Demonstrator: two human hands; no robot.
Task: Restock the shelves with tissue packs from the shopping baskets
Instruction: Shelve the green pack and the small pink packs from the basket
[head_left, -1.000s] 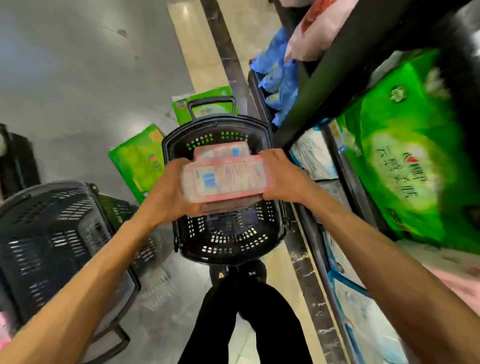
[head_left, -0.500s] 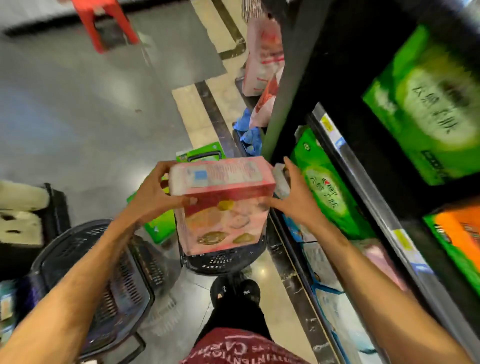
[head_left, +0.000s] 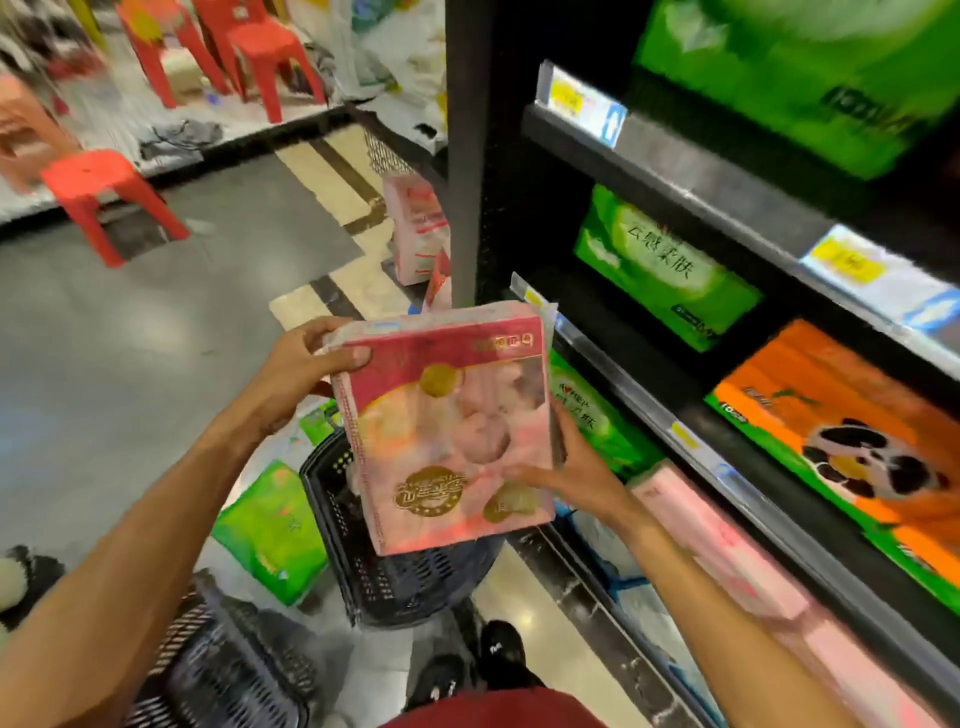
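A pink tissue pack (head_left: 447, 431) with gold medallions is held upright in front of me, above a black shopping basket (head_left: 395, 577). My left hand (head_left: 306, 364) grips its top left corner, thumb across the front. My right hand (head_left: 566, 467) holds its lower right edge, fingers on the front. The black shelf unit (head_left: 675, 192) stands to the right, with green tissue packs (head_left: 665, 265), an orange panda pack (head_left: 857, 447) and a pink pack (head_left: 717, 540) lower down.
A second black basket (head_left: 218, 670) sits at the lower left. Green packs (head_left: 270, 530) lie on the floor beside the baskets. Red plastic stools (head_left: 98, 192) stand at the far left. Another pink pack (head_left: 415, 228) leans by the shelf post. My shoes (head_left: 498, 649) are below.
The pink pack rose from the basket and turned upright, its front now facing me. My view lifted toward the shelves. My right hand slid down to the pack's lower right edge.
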